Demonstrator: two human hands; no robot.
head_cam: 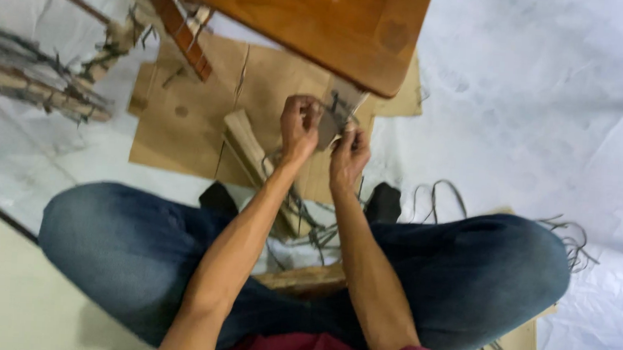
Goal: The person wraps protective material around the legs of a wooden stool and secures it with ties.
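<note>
I sit cross-legged in blue jeans on the floor. My left hand [300, 127] is closed in a fist around thin dark strands next to a pale wooden leg [342, 102] that stands under the corner of a brown wooden table top [312, 22]. My right hand [349, 156] pinches the same dark strands [337, 111] just below that leg. More loose dark strips [309, 228] trail down between my knees. The frame is blurred, so the exact grip is unclear.
Flattened brown cardboard [187, 112] covers the floor under the table, with a pale wooden block [246, 143] lying on it. A wrapped wooden frame [53, 94] lies at the left. White sheeting [543, 102] spreads to the right, with loose strips [571, 242] by my knee.
</note>
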